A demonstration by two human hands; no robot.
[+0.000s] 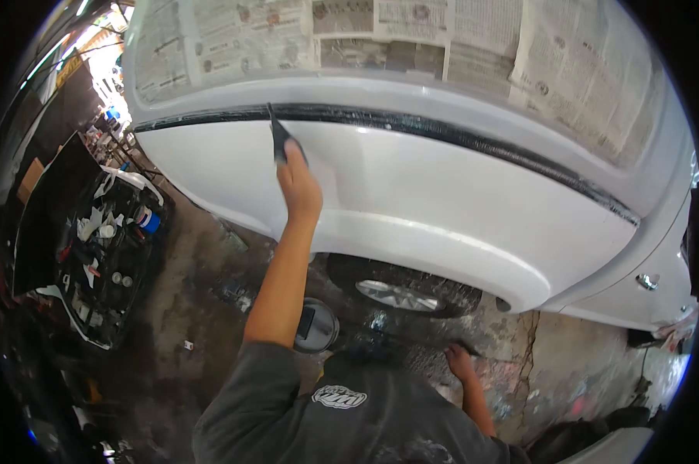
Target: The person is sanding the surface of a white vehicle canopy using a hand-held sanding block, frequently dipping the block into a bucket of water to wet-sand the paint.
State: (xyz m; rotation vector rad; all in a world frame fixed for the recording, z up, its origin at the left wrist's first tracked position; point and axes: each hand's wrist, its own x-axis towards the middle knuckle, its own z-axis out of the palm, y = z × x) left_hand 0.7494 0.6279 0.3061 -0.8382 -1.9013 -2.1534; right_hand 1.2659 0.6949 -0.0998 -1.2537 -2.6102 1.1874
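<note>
My left arm is stretched out over the white car body panel [411, 166]. The left hand [298, 185] is closed on a thin, dark, flat piece [277, 139] with a pointed upper end. That tip meets the dark wet-looking strip [349, 116] running along the panel's top edge. Down at the lower right, my right hand [459, 362] hangs low beside my body with its fingers curled. Something dark shows by these fingers, too small to make out. Sheets of newspaper [411, 35] cover the window area above the strip.
Below the panel is a wheel [400, 295]. A round grey bucket [332, 340] with a dark rectangular thing at its top stands on the stained floor [187, 301]. At the left, a black tray-like part [152, 255] holds cans, rags and tools. A car door handle [648, 282] is far right.
</note>
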